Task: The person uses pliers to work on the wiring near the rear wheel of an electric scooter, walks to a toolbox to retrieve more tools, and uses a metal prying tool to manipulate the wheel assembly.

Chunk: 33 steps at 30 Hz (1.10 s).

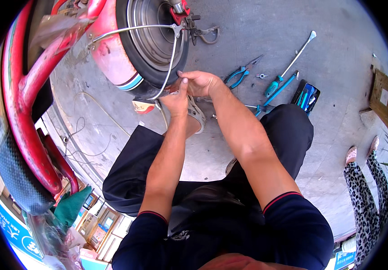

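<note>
Here: both hands meet at lower rim of scooter wheel (158, 36), beside tyre (133, 58). Left hand (176, 101) closed, fingers pinched on thin metal stay (169, 67) where it curves down past hub. Right hand (200, 83) curled over same spot; exact hold hidden. Stay looks stiff, springy, light, probably slick bare steel; best gripped low, near free end. Pliers (243, 72), screwdriver (288, 67), tool case (306, 94) lie on concrete floor (257, 27), near right forearm.

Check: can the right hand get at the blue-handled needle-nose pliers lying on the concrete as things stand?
Probably yes. The blue-handled needle-nose pliers lie on bare concrete floor just beside the right hand, nothing between them. But that hand is busy at the curved metal rod with the left hand.
</note>
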{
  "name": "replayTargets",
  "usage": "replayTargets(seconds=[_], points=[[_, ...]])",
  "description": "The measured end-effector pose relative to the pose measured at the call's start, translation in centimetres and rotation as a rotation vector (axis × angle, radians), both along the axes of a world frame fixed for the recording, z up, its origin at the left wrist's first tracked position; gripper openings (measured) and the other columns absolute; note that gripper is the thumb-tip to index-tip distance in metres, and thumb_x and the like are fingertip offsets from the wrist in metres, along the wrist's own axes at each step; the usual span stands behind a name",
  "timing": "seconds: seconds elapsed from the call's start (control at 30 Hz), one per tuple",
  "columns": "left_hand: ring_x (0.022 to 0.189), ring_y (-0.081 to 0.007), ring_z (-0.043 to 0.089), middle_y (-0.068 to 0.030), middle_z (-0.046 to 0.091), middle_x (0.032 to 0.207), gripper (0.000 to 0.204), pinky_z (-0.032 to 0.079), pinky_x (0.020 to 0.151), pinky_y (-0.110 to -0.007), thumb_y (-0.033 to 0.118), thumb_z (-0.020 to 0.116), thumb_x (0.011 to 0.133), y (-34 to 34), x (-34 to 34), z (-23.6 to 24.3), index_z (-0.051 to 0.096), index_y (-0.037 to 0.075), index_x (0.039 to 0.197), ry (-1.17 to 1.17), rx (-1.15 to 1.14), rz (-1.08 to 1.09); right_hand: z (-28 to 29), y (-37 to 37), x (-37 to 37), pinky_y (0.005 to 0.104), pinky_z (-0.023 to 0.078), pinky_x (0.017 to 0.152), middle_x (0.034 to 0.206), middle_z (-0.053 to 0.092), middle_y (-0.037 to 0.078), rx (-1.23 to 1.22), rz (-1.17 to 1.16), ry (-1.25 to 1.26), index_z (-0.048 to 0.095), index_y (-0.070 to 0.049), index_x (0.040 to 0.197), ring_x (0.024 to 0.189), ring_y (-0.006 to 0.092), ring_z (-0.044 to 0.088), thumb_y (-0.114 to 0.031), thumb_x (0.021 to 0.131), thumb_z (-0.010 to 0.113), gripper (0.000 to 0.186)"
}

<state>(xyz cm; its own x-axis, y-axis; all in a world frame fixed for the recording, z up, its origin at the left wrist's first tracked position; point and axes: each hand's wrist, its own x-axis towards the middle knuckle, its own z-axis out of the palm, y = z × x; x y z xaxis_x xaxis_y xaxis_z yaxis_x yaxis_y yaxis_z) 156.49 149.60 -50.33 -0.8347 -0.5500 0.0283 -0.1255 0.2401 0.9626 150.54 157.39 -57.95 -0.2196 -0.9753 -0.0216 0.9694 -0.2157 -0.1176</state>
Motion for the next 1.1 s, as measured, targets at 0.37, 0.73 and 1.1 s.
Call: replayTargets(seconds=[0.37, 0.73, 1.1], points=[[0.108, -0.0211, 0.061, -0.0152, 0.065, 0.119, 0.043, 0.047, 0.098, -0.036, 0.005, 0.076, 0.087, -0.6, -2.0, 1.1, 0.056, -0.008, 0.122, 0.102, -0.116, 0.006, 3.0, -3.9, -3.2, 0.0511, 0.037, 0.112, 0.142, 0.053, 0.019, 0.304, -0.551, -0.668, 0.047, -0.001, 0.140, 0.132, 0.0346, 0.048, -0.061, 0.102, 0.030, 0.073], [0.102, -0.0224, 0.065, -0.0166, 0.069, 0.114, 0.030, 0.050, 0.092, -0.035, 0.005, 0.073, 0.086, -0.5, -1.8, -0.4, 0.063, -0.008, 0.112, 0.010, -0.336, 0.090, 2.6, -6.5, -4.0, 0.0436, 0.051, 0.097, 0.123, 0.066, 0.017, 0.545, -0.753, -0.653, 0.058, -0.003, 0.128, 0.106, 0.0327, 0.064, -0.052, 0.104, 0.042, 0.057], [0.115, -0.0298, 0.061, -0.0202, 0.063, 0.122, 0.072, 0.048, 0.101, -0.040, 0.030, 0.084, 0.079, -6.0, 5.8, 4.1, 0.051, -0.006, 0.132, -0.724, -0.165, -0.129, 2.3, -3.5, -1.9, 0.0562, 0.049, 0.095, 0.123, 0.063, 0.017, 0.810, -0.387, -0.392, 0.050, -0.007, 0.136, 0.112, 0.0344, 0.062, -0.051, 0.103, 0.040, 0.055]])
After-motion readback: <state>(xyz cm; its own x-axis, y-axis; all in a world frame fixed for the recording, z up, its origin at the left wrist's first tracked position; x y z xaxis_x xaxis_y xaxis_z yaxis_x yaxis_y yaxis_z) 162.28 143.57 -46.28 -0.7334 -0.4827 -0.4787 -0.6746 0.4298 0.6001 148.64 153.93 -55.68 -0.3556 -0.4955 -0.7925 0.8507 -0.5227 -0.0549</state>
